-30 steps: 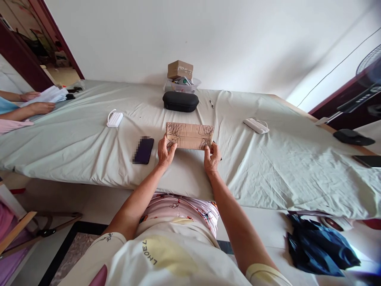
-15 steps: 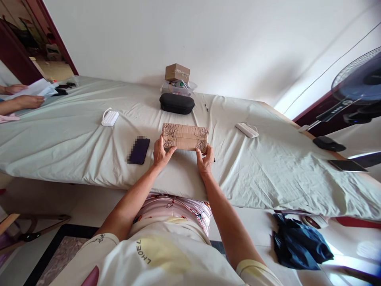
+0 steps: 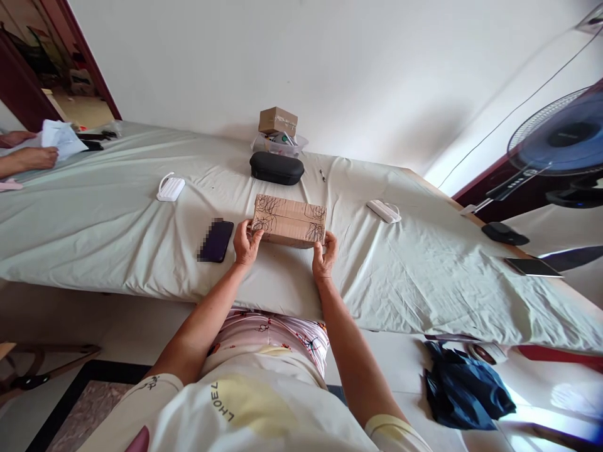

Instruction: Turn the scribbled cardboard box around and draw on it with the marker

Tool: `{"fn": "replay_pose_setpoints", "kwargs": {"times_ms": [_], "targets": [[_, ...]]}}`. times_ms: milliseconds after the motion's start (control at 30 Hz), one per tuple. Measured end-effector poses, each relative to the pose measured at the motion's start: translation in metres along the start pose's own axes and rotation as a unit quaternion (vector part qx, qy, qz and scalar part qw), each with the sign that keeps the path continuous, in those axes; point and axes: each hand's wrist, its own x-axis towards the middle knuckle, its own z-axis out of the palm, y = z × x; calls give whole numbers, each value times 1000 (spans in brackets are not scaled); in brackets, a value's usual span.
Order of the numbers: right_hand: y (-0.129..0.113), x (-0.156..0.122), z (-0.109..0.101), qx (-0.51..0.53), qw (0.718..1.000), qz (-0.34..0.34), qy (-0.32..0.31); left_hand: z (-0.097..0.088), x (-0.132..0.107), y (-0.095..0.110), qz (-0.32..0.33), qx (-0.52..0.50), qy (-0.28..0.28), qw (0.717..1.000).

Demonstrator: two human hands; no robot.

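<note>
A brown cardboard box (image 3: 289,218) with dark scribbles near its corners is between my hands, close to the table's front edge. My left hand (image 3: 247,243) grips its left end, thumb at the near edge. Around the right end my right hand (image 3: 325,254) is closed, with the thumb on the near right corner. The box's top and a strip of its near side show; its underside is hidden. Left of my left hand lies a dark phone (image 3: 217,241), partly pixelated.
Behind the box are a black case (image 3: 276,168), a clear plastic tub (image 3: 280,145) under a small carton (image 3: 277,121), and a pen (image 3: 323,176). White corded blocks (image 3: 171,188) (image 3: 384,211) lie either side. Another person's hands (image 3: 38,157) hold papers at far left. A fan (image 3: 565,135) stands right.
The box has tilted so that more of its near side shows, with both hands still on its ends. The other person's papers have moved. The whole view has shifted slightly.
</note>
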Motion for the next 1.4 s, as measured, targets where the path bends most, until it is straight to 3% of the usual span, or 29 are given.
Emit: {"fn": "replay_pose_setpoints", "kwargs": {"times_ms": [200, 333, 667, 1000, 1167, 1400], "targets": [[18, 1, 10, -38, 992, 101, -63, 7, 4, -11, -69, 49, -48, 995], [25, 0, 12, -101, 983, 121, -94, 8, 3, -15, -116, 109, -112, 981], [22, -4, 12, -146, 969, 139, -144, 14, -3, -13, -91, 232, -165, 954], [21, -8, 14, -149, 977, 85, -127, 24, -12, -19, -63, 160, -106, 979], [16, -8, 18, -149, 983, 53, -89, 24, -12, -5, -46, 162, -94, 981], [5, -13, 27, -195, 974, 83, -75, 33, -18, 13, -80, 154, -88, 981]]}}
